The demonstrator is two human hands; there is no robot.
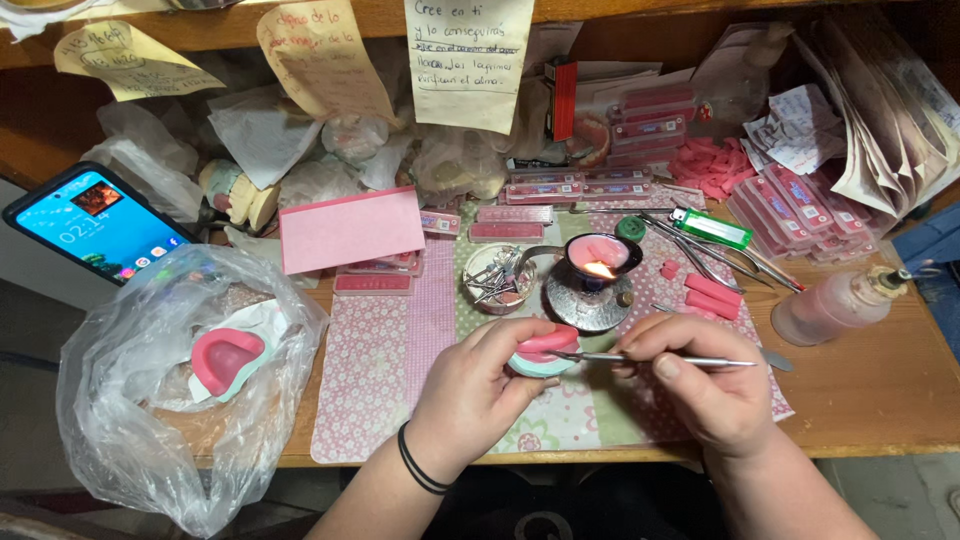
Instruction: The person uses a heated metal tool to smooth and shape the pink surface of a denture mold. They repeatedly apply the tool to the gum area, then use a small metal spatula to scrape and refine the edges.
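Left hand fingers cup pink wax denture base above worktop; right hand fingers pinch metal wax carver, long axis horizontal, tip pointing left, touching the base's right edge

We see the left hand cupped around a pink wax rim on a pale dental cast, near the front edge of the worktop. The right hand pinches a slim metal instrument, its tip touching the wax. Just behind them a small burner shows a flame. A clear plastic bag with another pink mould overhangs the left end, beside a phone. Toward the right edge lies what may be a pinkish bottle.
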